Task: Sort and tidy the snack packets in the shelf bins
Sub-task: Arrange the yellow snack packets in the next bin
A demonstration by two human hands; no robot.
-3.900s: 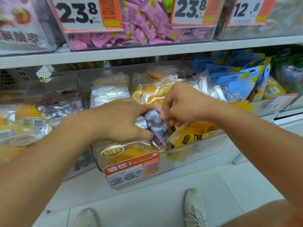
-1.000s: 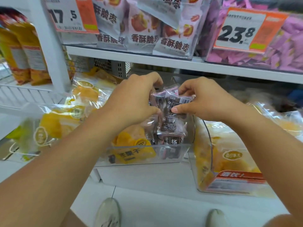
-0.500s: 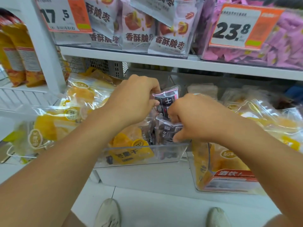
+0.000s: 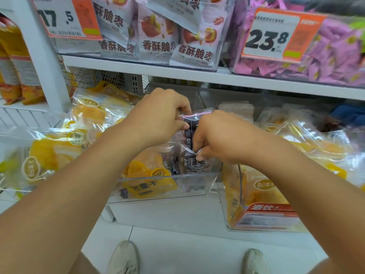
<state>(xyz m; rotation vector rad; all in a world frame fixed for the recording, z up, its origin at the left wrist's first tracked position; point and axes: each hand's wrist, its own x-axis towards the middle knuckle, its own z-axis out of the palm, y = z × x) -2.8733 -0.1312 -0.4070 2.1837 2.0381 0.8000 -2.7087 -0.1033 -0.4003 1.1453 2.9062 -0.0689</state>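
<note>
While the left hand [image 4: 158, 117] keeps its fingers curled on the top edge of the upright dark packet [image 4: 190, 127], the right hand [image 4: 219, 137] has dropped from that edge; its fingertips now pinch a lower dark packet [image 4: 194, 165] inside the clear bin [image 4: 164, 186]. Judged state: dark packets are being seated right of the mango packet [image 4: 150, 175].

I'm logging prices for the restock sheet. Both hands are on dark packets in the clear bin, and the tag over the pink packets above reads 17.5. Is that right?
Not quite. In the head view the tag in front of the pink packets reads 23.8; 17.5 is on the tag further left. The rest holds: left hand and right hand grip dark packets in the clear bin.
</note>
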